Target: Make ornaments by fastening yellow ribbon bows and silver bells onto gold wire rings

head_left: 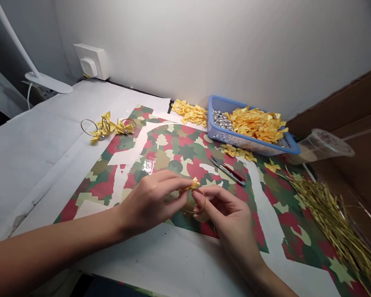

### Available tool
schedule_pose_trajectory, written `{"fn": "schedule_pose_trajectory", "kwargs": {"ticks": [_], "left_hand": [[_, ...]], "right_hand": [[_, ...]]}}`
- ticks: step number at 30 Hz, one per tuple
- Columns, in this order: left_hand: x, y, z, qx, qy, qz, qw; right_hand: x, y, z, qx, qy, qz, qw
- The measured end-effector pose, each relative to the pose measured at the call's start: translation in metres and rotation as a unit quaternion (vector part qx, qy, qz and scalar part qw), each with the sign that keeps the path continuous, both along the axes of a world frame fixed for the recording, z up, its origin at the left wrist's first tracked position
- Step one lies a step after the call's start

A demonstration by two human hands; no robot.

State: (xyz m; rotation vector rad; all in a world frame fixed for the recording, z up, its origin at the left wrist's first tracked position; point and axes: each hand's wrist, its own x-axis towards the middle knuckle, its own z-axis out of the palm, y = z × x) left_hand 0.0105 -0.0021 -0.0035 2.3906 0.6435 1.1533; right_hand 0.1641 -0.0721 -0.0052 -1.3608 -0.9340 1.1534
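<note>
My left hand (153,200) has its fingers pinched on a small yellow bow (194,184), and my right hand (231,218) has its thumb and fingertip closed on a thin gold wire (205,202) that curves in a loop just beside the bow. Both things are up between my hands, over the patterned paper (185,152) on the bench (43,136).

My fingertips cover the spot where bow and wire meet, so I can't fairly say whether they are joined there. If they aren't, easing my left pinch too soon could let the bow turn or slide along the wire. Pulling hard with the right might bend the loop out of round, since wire this thin probably takes a kink readily. Squeezing the bow too tightly could crease its folds.

The snips (227,169) lie beyond my right hand, near the basket (253,145); a careless reach that way could catch the points. Swinging my right elbow out might drag the bundle of gold stems (330,218), and a sweep of the left could tangle the looped bows (105,126) lying together at the far left.
</note>
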Motion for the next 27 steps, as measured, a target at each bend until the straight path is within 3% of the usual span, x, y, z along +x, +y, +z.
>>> {"fn": "schedule_pose_trajectory", "kwargs": {"ticks": [15, 22, 27], "left_hand": [[0.0018, -0.0034, 0.0006, 0.015, 0.011, 0.013, 1.000], [0.0036, -0.0018, -0.0039, 0.068, -0.006, 0.019, 0.998], [0.0036, -0.0020, -0.0041, 0.070, 0.002, 0.025, 0.997]], "right_hand": [[0.0006, 0.0015, -0.0013, -0.048, 0.054, -0.029, 0.997], [-0.0011, 0.0038, -0.0003, -0.068, 0.060, -0.042, 0.995], [-0.0043, 0.0019, 0.0026, -0.116, 0.077, -0.059, 0.988]]}}
